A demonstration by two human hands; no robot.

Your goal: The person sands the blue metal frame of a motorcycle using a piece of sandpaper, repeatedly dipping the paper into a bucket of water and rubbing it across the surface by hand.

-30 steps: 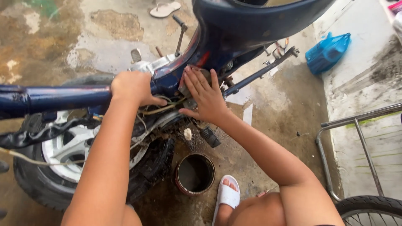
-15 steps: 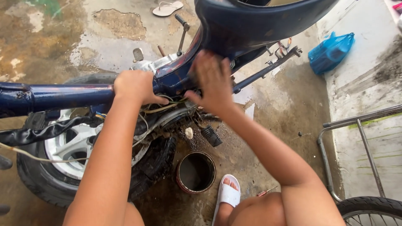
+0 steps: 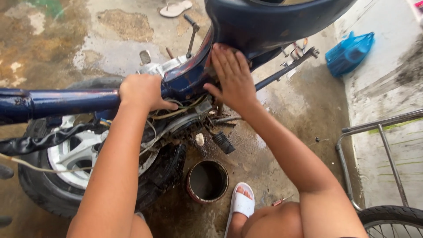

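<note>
Motorbike frame [image 3: 66, 102], blue, runs left to centre on wet concrete floor [image 3: 110, 53]. Head view: left hand [image 3: 143, 91] clenched around the frame tube, unchanged. Right hand [image 3: 233, 77] has slid up, now flat and unclenched on the blue body panel [image 3: 273, 22]. Blue plastic bag [image 3: 350, 53] far right; round can [image 3: 207, 180] near.

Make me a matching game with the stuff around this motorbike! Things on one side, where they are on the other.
Things:
1. crumpled blue plastic bag
2. round rusty metal tin
3. pale flip-flop sandal
4. left hand

Places:
A. gripping the dark blue motorbike frame tube
B. on the wet ground below the engine
C. far off at the top, beyond the bike
D. on the pale concrete at the upper right

Pairs: 1-D, 2-B, 3-C, 4-A
</note>
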